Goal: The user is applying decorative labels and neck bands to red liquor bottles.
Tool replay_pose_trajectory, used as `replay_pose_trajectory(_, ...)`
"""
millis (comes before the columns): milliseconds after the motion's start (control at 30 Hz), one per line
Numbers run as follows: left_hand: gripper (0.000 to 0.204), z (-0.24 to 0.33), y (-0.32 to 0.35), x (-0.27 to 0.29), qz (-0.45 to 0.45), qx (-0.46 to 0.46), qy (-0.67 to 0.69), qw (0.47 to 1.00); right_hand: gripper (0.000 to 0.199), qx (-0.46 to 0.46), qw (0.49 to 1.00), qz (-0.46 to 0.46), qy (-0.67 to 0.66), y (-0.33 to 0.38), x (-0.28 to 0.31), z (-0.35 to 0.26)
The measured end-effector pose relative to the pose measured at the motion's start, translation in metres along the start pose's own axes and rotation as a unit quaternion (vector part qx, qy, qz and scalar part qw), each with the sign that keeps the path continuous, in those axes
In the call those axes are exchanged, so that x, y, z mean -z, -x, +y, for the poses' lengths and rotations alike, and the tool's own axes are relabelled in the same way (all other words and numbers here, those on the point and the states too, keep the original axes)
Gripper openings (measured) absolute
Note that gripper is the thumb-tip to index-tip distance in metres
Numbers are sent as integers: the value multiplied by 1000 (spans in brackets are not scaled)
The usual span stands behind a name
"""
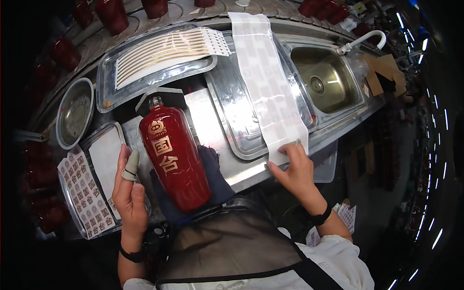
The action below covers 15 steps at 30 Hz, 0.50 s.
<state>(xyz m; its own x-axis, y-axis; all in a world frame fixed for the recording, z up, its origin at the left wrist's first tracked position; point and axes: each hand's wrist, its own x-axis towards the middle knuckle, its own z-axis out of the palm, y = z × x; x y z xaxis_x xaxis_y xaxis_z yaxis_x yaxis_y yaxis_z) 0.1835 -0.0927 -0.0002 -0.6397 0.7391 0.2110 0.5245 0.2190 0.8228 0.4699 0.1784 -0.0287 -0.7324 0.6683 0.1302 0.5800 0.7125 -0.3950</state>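
Note:
A red bottle (176, 159) with gold characters and a bare threaded neck lies on a dark folded cloth (217, 171) in front of me, its neck pointing away. My left hand (131, 195) is beside it on the left, fingers stretched out and holding nothing. One of its fingers wears a greyish finger cot (131, 166). On the right, my right hand (297, 171) grips the near end of a long white strip of backing paper (270, 92) with faint printed patches. That strip runs away from me over a metal tray (232, 111).
Left are a tray with a decal sheet (87, 193) and a white sheet (107, 162), and a metal bowl (76, 113). Behind, a gold-striped sheet (164, 53) lies on another tray (104, 92). A sink (333, 92) with a white faucet (367, 38) is right. Red bottles (112, 17) line the far conveyor.

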Motion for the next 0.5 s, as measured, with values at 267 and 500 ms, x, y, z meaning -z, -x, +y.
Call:
replay_pose_trajectory(267, 60, -2, 9, 1, -8, 19, -2, 1000, 20, 17, 999, -27, -15, -5, 12, 3)
replay_pose_trajectory(500, 57, -8, 11, 11, 32, 33, -10, 999, 9, 86, 994, -18, 62, -89, 64, 19)
